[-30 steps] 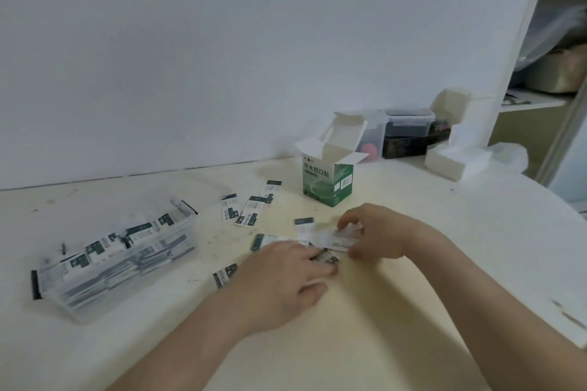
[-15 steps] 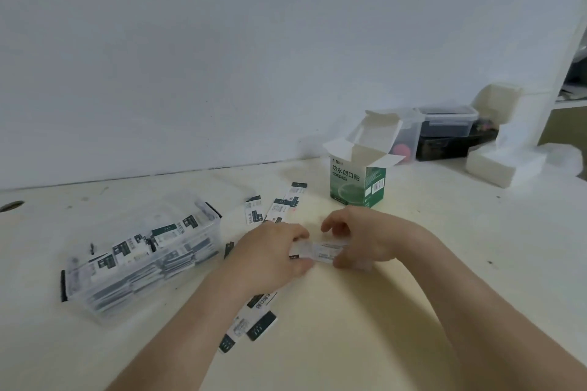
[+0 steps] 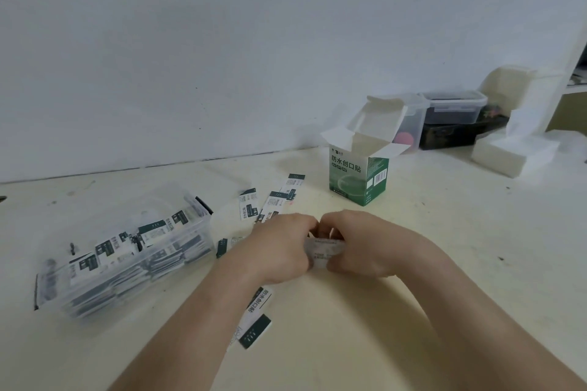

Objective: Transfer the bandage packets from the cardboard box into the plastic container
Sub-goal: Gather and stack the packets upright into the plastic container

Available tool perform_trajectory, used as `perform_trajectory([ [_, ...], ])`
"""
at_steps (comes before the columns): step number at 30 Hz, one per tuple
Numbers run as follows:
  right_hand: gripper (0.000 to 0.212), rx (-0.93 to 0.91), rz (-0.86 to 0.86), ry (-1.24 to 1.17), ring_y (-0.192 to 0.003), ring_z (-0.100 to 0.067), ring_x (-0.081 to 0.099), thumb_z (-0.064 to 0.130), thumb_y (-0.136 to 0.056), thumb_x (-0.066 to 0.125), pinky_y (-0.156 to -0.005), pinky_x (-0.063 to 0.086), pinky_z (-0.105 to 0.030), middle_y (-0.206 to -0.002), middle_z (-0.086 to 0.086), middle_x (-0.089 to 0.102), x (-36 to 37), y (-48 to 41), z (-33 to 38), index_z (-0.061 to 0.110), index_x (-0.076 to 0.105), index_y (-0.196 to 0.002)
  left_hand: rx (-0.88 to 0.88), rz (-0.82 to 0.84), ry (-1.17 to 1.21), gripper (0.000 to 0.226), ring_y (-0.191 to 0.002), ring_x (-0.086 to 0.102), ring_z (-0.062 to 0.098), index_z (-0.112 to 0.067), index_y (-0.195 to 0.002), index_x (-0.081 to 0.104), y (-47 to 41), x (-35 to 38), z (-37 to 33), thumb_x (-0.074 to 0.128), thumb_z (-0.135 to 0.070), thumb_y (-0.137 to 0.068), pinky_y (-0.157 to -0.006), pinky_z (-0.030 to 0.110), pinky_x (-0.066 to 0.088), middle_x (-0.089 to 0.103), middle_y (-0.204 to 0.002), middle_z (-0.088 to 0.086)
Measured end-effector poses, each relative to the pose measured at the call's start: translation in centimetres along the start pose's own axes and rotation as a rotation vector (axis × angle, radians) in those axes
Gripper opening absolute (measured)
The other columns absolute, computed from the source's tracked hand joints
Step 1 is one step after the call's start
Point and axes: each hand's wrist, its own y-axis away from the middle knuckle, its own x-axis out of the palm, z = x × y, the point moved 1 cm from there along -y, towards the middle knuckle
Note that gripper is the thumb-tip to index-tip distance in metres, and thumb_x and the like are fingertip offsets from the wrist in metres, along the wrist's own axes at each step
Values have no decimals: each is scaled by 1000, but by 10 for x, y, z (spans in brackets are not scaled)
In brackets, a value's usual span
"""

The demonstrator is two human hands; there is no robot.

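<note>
A green and white cardboard box (image 3: 359, 178) stands open on the table behind my hands. The clear plastic container (image 3: 127, 251), packed with white and dark green bandage packets, sits at the left. My left hand (image 3: 279, 247) and my right hand (image 3: 359, 244) meet at the table's middle, both pinching a small stack of bandage packets (image 3: 322, 251) held between them. Loose packets lie on the table behind my left hand (image 3: 273, 200) and under my left forearm (image 3: 254, 320).
Lidded plastic tubs (image 3: 451, 108) and a dark case stand against the wall at the back right, beside white foam blocks (image 3: 514, 152). A white shelf post rises at the far right edge. The wall runs close behind the table.
My hands have closed together and gathered the packets into a small stack held off the table. The view has shifted left, so the box and container sit further right.
</note>
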Motion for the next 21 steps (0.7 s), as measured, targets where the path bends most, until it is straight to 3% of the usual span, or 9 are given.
perform_trajectory([
  [3,39,8,-21,2,-91,-14,50,25,-82,71,-77,41,-25,-105,4,57,2,0,0,25,60,-119,2,-15,7,25,-101,55,20,-31,-101,54,1,-1,0,64,-20,-81,-86,35,46,56,-96,-7],
  [7,41,39,-48,53,-90,-14,52,32,-79,75,-81,47,-27,-102,5,58,-1,2,0,24,62,-117,-4,-69,-81,66,-118,50,19,-31,-141,34,4,0,0,66,-23,-83,-103,42,37,56,-124,-7],
  [12,33,72,-6,42,-85,-18,56,31,-81,71,-70,45,-27,-97,1,60,2,1,3,19,65,-111,2,-48,-39,63,-121,49,19,-33,-140,36,4,5,0,59,-14,-84,-102,39,37,55,-128,-7],
  [17,23,70,31,-12,-66,-9,47,32,-82,70,-50,34,-18,-82,7,52,-2,4,1,20,53,-92,89,-59,103,49,-97,52,15,-33,-131,46,7,6,3,57,-13,-87,-78,24,38,51,-103,-6],
  [21,36,75,9,-36,-84,-13,50,30,-79,75,-62,38,-22,-95,7,51,-1,6,2,22,53,-106,31,-113,219,49,-74,53,5,-31,-125,54,7,6,7,59,-5,-83,-72,20,43,57,-87,-12],
])
